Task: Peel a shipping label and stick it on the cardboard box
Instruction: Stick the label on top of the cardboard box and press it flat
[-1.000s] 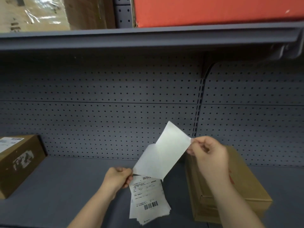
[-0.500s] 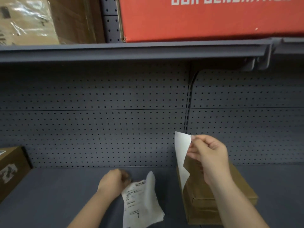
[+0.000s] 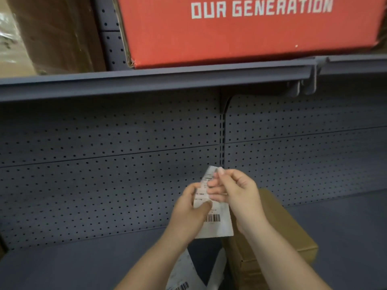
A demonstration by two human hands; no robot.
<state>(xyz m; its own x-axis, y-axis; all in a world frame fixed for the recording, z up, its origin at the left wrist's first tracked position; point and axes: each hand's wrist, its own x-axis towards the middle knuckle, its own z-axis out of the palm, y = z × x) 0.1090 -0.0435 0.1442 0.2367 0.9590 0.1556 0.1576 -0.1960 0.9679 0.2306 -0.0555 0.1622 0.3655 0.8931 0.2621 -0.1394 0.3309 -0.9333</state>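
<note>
Hanging between two bare hands above a grey shelf (image 3: 62,266), a white shipping label (image 3: 217,223) is seen from the head camera, its printed side and barcode turned toward the lens. The left hand (image 3: 188,214) is closed on the label's left edge, the thumb pressed over the print and the remaining fingers hidden behind the sheet. The right hand (image 3: 234,193) is pinched on the upper part, thumb and forefinger held narrow at the top corner, the other fingers curled in. The label is held in the air, just left of and in front of a brown cardboard box (image 3: 293,233) that lies flat on the shelf under the right forearm; label and box are not touching. More printed sheets (image 3: 182,275), one with a barcode, are seen lying on the shelf below the wrists at the bottom edge. A grey pegboard panel (image 3: 104,155) is shown behind. On the shelf above, a red box (image 3: 240,34) lettered "OUR GENERATION" is set beside a brown carton (image 3: 56,34).
</note>
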